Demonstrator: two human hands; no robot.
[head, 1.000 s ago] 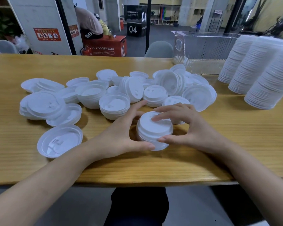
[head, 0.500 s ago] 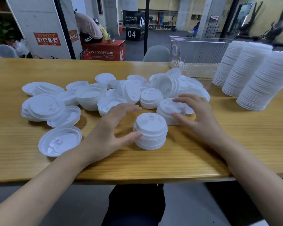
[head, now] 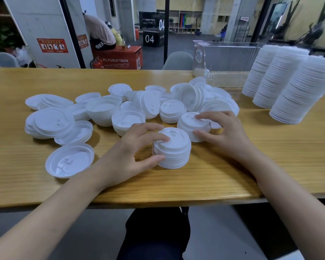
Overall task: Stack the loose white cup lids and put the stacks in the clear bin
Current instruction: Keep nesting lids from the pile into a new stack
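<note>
Red box (head: 118, 59) reads PLYOSOFTBOX, black box (head: 151, 37) reads 04, upper centre. Left hand (head: 128, 156) now pinches front lid stack (head: 174, 149); right hand (head: 225, 132) has shifted onto rear lid stack (head: 190, 122), gripping it.

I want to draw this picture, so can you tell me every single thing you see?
Loose lids: many, white, heaped mid-table.
Upturned lid: one, white, alone at front left.
Near stack: one, white, short, in front of the heap.
Second stack: one, white, short, just behind the near stack.
Tall stacks: three, white, table's right side.
Bin: one, clear, far edge, right.
Table: one, light wood.
Red box: one, beyond the table.
Black box: one, marked 04, farther back.
Chair: one, grey, behind the table.
Left hand: grips the near stack.
Right hand: grips the second stack.
</note>
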